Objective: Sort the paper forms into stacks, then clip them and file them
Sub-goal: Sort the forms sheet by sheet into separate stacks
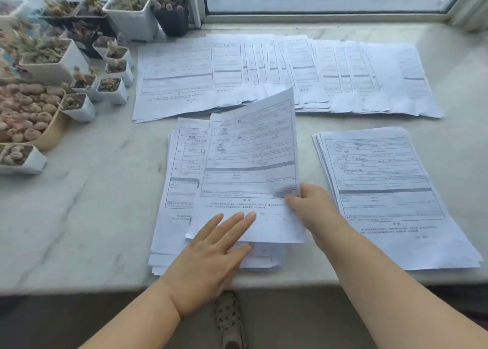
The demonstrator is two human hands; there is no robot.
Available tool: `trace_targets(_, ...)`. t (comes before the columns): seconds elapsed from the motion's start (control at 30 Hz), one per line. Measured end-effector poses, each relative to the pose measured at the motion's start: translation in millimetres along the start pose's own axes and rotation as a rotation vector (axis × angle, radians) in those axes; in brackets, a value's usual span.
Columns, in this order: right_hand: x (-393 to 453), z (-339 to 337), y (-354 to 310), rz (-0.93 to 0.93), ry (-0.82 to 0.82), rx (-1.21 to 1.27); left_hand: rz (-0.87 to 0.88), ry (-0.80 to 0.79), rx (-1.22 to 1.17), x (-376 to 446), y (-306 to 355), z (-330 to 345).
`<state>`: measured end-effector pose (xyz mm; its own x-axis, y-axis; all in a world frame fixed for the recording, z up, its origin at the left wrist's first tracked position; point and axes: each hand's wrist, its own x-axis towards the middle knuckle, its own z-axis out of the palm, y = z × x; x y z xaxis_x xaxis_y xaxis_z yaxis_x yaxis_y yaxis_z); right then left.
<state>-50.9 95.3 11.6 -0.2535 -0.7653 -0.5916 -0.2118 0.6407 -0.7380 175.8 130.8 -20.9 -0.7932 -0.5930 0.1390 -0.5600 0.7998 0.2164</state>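
Note:
A loose stack of printed paper forms [177,190] lies at the front middle of the marble sill. My left hand [211,253] rests flat on its near end, fingers straight. My right hand [314,208] pinches the right edge of a single form [253,148], whose far end is lifted and curled above the stack. A second, neater stack of forms [383,190] lies to the right, untouched. Several more forms [264,71] are fanned out in a row along the back, near the window.
Many small white and black pots of succulents [129,13] crowd the left side of the sill, along with a tan bowl of pebble-like plants [29,116]. The window frame [317,17] runs along the back. The sill's front edge [79,285] is close to me.

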Motion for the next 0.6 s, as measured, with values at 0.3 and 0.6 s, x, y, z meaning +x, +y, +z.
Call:
trace_targets(0.3, 48, -90, -71, -0.024, 0.290, 0.864, -0.327, 0.179, -0.240, 59, -67, -28)
trace_targets(0.6, 158, -82, -140, -0.008, 0.373, 1.057, -0.523, 0.237, -0.404, 165, -180, -19)
